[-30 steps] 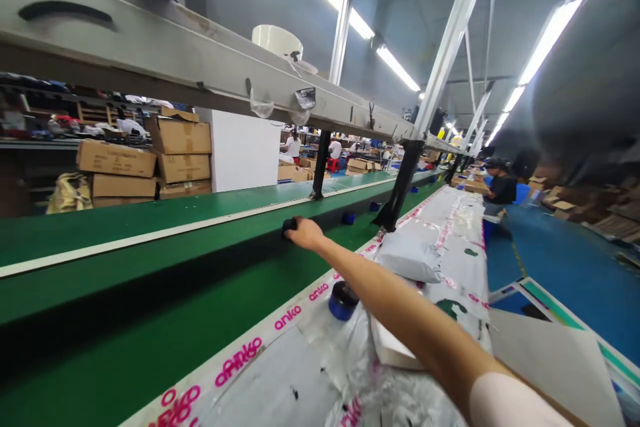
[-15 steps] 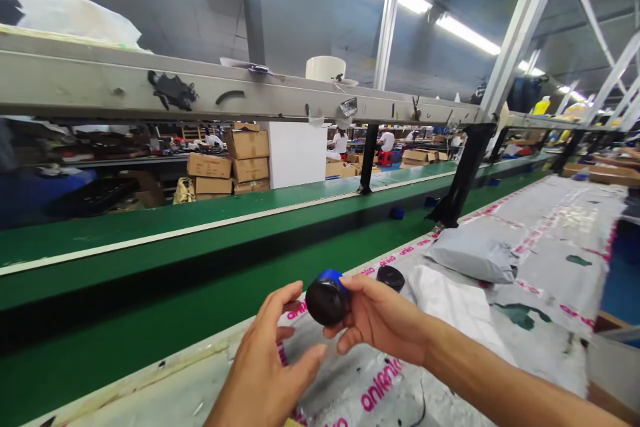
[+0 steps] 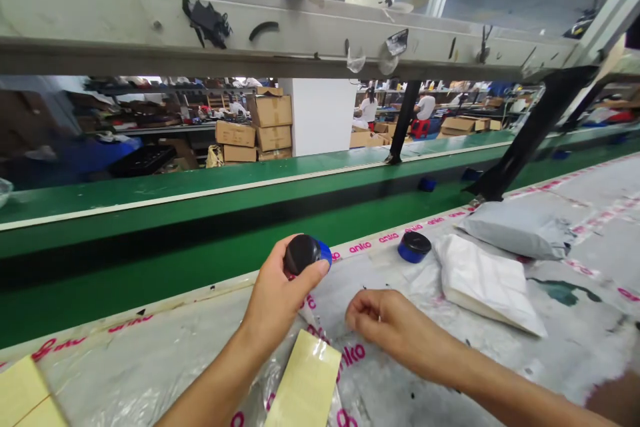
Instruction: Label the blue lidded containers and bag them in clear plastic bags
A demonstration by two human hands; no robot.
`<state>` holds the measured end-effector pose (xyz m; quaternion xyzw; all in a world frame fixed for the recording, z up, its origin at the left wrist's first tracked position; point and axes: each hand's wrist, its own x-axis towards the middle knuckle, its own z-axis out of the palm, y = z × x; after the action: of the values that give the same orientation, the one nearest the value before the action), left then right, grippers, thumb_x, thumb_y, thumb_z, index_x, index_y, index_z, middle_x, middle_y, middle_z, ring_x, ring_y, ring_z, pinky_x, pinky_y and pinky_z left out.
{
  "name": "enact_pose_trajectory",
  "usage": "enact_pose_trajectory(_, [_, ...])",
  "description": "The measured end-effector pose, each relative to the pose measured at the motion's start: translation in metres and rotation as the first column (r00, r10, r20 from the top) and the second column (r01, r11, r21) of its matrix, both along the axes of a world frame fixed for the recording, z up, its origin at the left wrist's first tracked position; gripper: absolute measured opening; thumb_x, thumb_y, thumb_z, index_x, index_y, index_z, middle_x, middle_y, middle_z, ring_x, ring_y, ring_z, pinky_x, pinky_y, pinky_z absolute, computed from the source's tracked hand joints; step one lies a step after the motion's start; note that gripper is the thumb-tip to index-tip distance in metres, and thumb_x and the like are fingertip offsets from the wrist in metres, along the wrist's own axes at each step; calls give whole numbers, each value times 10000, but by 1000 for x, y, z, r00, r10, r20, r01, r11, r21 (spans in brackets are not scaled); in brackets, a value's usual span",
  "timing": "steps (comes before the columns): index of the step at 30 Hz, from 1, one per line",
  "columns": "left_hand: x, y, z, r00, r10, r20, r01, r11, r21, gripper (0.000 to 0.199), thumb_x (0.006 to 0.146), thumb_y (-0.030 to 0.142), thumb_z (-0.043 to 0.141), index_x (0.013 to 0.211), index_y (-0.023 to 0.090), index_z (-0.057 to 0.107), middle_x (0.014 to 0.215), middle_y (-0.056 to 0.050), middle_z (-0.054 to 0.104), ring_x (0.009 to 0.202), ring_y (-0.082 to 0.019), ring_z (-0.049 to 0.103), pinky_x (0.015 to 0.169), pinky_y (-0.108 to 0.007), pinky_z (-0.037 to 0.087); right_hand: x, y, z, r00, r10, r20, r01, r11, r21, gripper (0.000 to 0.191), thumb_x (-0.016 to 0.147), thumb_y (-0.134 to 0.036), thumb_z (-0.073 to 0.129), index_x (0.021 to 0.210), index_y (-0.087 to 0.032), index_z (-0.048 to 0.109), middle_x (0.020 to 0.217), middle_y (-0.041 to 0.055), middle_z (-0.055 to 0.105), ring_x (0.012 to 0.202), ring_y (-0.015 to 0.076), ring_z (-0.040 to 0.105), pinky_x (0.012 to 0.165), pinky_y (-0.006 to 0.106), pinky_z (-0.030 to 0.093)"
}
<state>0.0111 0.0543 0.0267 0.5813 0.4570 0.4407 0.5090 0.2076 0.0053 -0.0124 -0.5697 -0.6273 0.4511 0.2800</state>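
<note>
My left hand (image 3: 283, 297) is closed around a small round jar (image 3: 303, 255) with a black end and a blue side, tilted and raised over the near edge of the conveyor. To its right, my right hand (image 3: 380, 319) hangs above the plastic-covered table, fingers curled in and nothing visible in them. A yellow sheet (image 3: 306, 383), perhaps labels, lies between my forearms. Beyond my right hand, another black-and-blue round jar (image 3: 415, 247) sits upright on the table.
A green conveyor belt (image 3: 210, 250) runs behind the table, carrying a few blue items. White folded cloth or padding (image 3: 493, 283) and a grey plastic parcel (image 3: 520, 230) lie at right. A metal beam (image 3: 300, 33) crosses above. More yellow sheets (image 3: 25, 393) lie at lower left.
The jar has passed from my right hand into my left. My right hand has let go and drawn back with curled fingers. The view has tipped downward, showing the yellow sheets.
</note>
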Motion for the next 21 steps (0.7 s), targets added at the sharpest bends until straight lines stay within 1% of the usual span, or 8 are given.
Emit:
enact_pose_trajectory(3, [-4, -5, -3, 996, -41, 75, 50, 991, -122, 538, 831, 557, 680, 1212, 188, 588, 1066, -70, 672, 890, -208, 642, 764, -335, 547, -7, -7, 1, 993, 50, 109, -55, 998, 42, 110, 840, -196, 589, 785, -192, 685, 694, -7, 663, 633, 146, 559, 553, 238, 358])
enact_pose_trajectory(5, [-8, -8, -8, 998, -1, 67, 12, 986, -167, 548, 851, 580, 644, 1238, 199, 572, 1102, -79, 664, 920, -221, 643, 764, -348, 552, -12, -7, 0, 988, 63, 138, -67, 998, 23, 94, 834, -196, 599, 804, -200, 688, 692, -9, 672, 622, 149, 566, 548, 242, 352])
enact_pose_trajectory(7, [-16, -10, -13, 998, 61, -12, -62, 984, -165, 562, 850, 579, 640, 1257, 203, 548, 1141, -90, 666, 977, -249, 647, 785, -370, 548, -17, -6, -2, 983, 76, 169, -79, 997, 10, 70, 813, -198, 626, 838, -208, 691, 714, -5, 687, 631, 157, 575, 548, 246, 343])
enact_pose_trajectory(9, [-25, -13, -18, 981, 95, -171, -112, 989, -94, 533, 836, 545, 662, 1226, 198, 553, 1131, -92, 684, 1013, -274, 648, 837, -395, 523, -22, -5, -6, 977, 87, 194, -89, 996, 3, 105, 789, -206, 654, 888, -214, 691, 756, 1, 710, 651, 167, 586, 556, 253, 341])
enact_pose_trajectory(11, [-36, -16, -21, 915, 115, -388, -116, 993, 23, 465, 818, 488, 685, 1177, 214, 579, 1085, -77, 704, 993, -290, 655, 862, -413, 495, -27, -5, -11, 973, 95, 209, -94, 995, -11, 172, 765, -208, 676, 936, -215, 688, 798, 7, 726, 668, 174, 596, 570, 261, 348])
enact_pose_trajectory(14, [-49, -22, -30, 723, 167, -670, -62, 982, 177, 392, 810, 389, 668, 1166, 243, 591, 1074, -63, 709, 970, -319, 658, 848, -446, 484, -31, -4, -20, 970, 94, 223, -87, 995, -39, 279, 707, -146, 683, 978, -212, 685, 804, 6, 721, 674, 175, 599, 581, 265, 354])
enact_pose_trajectory(17, [-60, -23, -44, 607, 197, -770, 12, 967, 256, 377, 832, 336, 624, 1188, 213, 588, 1147, -94, 691, 1070, -331, 639, 924, -478, 476, -30, -5, -29, 990, 110, 86, -103, 991, -81, 299, 700, -82, 629, 970, -204, 670, 766, -10, 679, 660, 156, 581, 569, 253, 361])
enact_pose_trajectory(21, [-66, -27, -56, 626, 306, -717, 31, 909, 415, 575, 877, 405, 607, 1383, 170, 470, 1423, -154, 532, 1318, -337, 494, 1083, -519, 404, -24, -9, -29, 963, 98, -250, -142, 976, -164, 237, 734, -72, 619, 943, -183, 640, 765, -30, 613, 664, 123, 544, 577, 229, 386])
